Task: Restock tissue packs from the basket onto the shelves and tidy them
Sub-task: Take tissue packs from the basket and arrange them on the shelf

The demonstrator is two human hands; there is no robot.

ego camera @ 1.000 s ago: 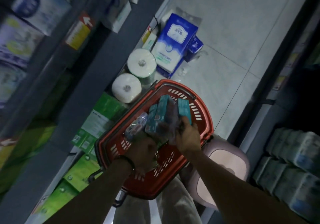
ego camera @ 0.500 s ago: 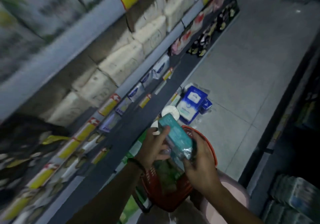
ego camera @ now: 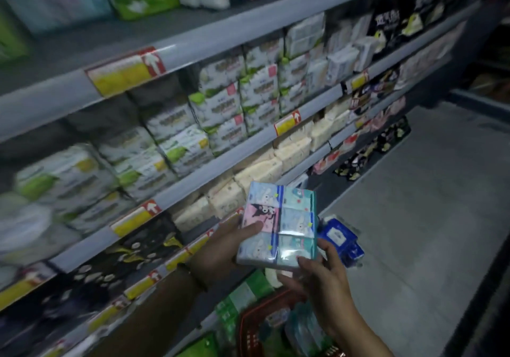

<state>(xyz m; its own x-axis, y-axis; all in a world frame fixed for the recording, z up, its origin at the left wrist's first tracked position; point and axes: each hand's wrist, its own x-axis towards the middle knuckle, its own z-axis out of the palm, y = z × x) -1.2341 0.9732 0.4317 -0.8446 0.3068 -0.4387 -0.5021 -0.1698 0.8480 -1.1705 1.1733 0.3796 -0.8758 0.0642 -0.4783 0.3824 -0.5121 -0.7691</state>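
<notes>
A cartoon-printed multipack of pocket tissues (ego camera: 278, 222), pastel blue, pink and teal, is held up in front of the shelves. My left hand (ego camera: 220, 249) grips its left edge, thumb across the front. My right hand (ego camera: 323, 279) holds its lower right corner from below. The red basket (ego camera: 248, 326) sits low at the bottom edge, with more wrapped packs (ego camera: 300, 329) inside it. The grey shelves (ego camera: 193, 182) on the left carry rows of tissue packs.
Cream tissue packs (ego camera: 259, 174) fill the shelf level just behind the held pack. Green-and-white packs (ego camera: 220, 108) sit one level higher, black packs (ego camera: 132, 249) lower. A blue pack (ego camera: 340, 238) lies on the grey tiled floor (ego camera: 414, 218) to the right.
Both hands lifted the tissue multipack out of the basket and raised it to shelf height, turning its printed face toward me. My view swung up from the basket to the shelves.
</notes>
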